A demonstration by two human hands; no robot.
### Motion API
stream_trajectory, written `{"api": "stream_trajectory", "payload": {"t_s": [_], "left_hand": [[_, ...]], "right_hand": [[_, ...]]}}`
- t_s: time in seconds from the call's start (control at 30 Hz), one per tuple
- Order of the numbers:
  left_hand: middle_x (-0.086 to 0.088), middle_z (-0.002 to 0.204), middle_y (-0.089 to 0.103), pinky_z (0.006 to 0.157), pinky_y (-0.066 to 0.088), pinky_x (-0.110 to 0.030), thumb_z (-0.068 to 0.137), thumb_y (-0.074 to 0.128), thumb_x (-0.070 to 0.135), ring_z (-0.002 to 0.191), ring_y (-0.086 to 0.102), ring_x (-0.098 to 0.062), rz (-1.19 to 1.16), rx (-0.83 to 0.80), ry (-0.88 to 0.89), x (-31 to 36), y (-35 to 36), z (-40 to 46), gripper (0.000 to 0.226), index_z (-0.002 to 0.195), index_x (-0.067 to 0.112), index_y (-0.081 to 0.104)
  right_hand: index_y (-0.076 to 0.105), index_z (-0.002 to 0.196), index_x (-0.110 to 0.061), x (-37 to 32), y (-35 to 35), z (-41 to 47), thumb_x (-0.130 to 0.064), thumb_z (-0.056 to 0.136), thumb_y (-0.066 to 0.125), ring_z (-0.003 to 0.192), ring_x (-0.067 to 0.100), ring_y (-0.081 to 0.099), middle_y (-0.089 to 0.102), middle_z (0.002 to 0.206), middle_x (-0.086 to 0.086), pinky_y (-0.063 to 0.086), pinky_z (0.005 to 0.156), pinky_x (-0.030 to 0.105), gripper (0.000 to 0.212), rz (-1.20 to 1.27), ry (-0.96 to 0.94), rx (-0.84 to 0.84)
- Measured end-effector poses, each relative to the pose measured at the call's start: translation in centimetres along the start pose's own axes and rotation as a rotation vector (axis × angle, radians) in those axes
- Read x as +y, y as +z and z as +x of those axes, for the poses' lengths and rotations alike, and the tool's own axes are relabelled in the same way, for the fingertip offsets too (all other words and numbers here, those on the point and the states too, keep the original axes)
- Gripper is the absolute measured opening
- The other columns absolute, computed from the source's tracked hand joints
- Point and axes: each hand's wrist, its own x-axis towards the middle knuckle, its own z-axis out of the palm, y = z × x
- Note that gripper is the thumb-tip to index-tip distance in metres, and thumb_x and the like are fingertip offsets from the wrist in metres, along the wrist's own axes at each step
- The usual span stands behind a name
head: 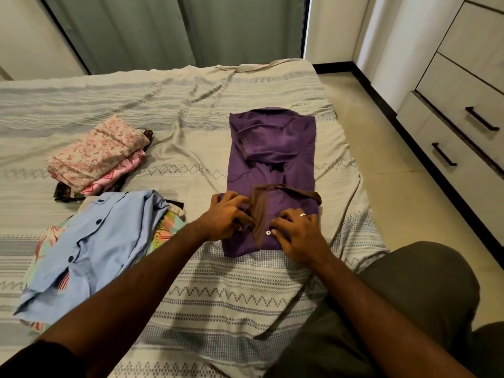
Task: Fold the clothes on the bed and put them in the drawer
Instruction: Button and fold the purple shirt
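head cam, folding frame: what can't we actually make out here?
- Clothes under the blue shirt: only coloured edges show, so count and kind are unclear.
- Folded stack: lower layers are hidden by the top piece.
- Drawers: cut off by the right edge, and all the visible ones are closed.
- Left hand and right hand on the purple shirt: fingertips are curled into the cloth, so the exact grip is unclear.

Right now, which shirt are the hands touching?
The purple shirt with the brown collar, lying alone mid-bed. Both hands, left and right, are at its button placket. The light blue shirt lies untouched on the pile to the left.
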Motion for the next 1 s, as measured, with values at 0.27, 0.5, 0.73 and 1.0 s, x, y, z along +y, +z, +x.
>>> {"api": "stream_trajectory", "payload": {"t_s": [0.27,0.5,0.73,1.0], "left_hand": [[0.013,0.136,0.047,0.093,0.023,-0.041,0.076,0.079,0.039,0.123,0.029,-0.015,0.026,-0.087,0.058,0.7,0.1,-0.9,0.025,0.101,0.042,0.075],[0.008,0.121,0.057,0.083,0.024,-0.040,0.080,0.074,0.037,0.112,0.038,-0.018,-0.017,0.151,0.108,1.2,0.6,-1.2,0.007,0.087,0.033,0.073],[-0.004,0.112,0.057,0.078,0.026,-0.039,0.087,0.068,0.026,0.103,0.046,-0.025,0.067,0.570,-0.046,4.7,3.0,-1.2,0.008,0.090,0.027,0.076],[0.002,0.088,0.056,0.075,0.013,-0.032,0.081,0.075,0.020,0.088,0.047,-0.020,-0.125,0.743,-0.527,8.3,6.8,-1.5,0.010,0.089,0.026,0.075]], "right_hand": [[0.071,0.088,-0.026,-1.1,0.6,0.2,-0.047,0.089,0.050,0.090,0.024,0.058,0.062,0.093,-0.005,0.031,0.071,0.036,0.029,0.027,0.002,-0.035],[0.070,0.100,-0.023,-2.3,0.3,0.4,-0.038,0.094,0.062,0.108,0.025,0.053,0.061,0.106,-0.001,0.038,0.085,0.046,0.018,-0.002,0.177,-0.182],[0.067,0.108,-0.028,-2.9,-0.2,0.4,-0.038,0.098,0.056,0.117,0.022,0.048,0.055,0.119,-0.003,0.038,0.095,0.048,0.018,-0.005,0.228,-0.302],[0.060,0.076,-0.033,-3.7,0.9,0.9,-0.031,0.090,0.067,0.094,0.016,0.063,0.067,0.091,-0.013,0.048,0.093,0.049,0.016,0.419,0.455,-0.106]]}}
